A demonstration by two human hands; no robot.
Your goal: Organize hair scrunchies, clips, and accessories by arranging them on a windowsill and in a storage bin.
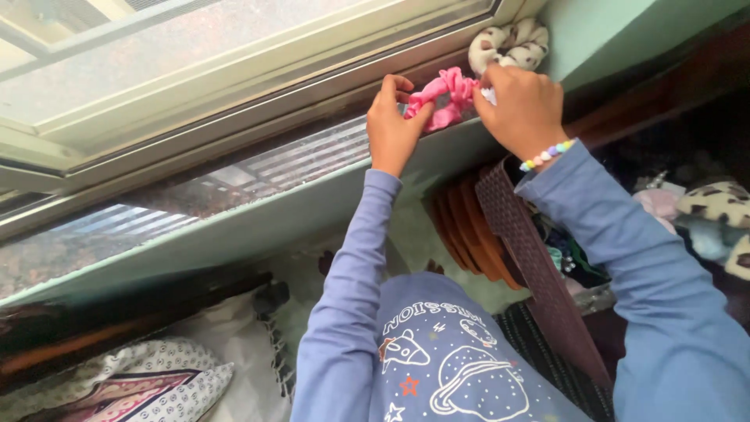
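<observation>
Both my hands reach up to a green window sill [258, 215]. My left hand [392, 125] pinches one end of a pink scrunchie [444, 95] that lies on the sill's edge. My right hand [522, 109] grips the scrunchie's other end; a pastel bead bracelet [547, 154] circles that wrist. Just behind my right hand, in the sill's corner, sits a cream scrunchie with dark spots [509, 43]. Blue sleeves cover both my arms.
A sliding window [195, 70] with a pale frame runs above the sill. Brown belts [531, 258] hang below the sill near my right arm. Spotted fabric [723, 203] lies at the far right, and a patterned cloth [148, 383] at the lower left.
</observation>
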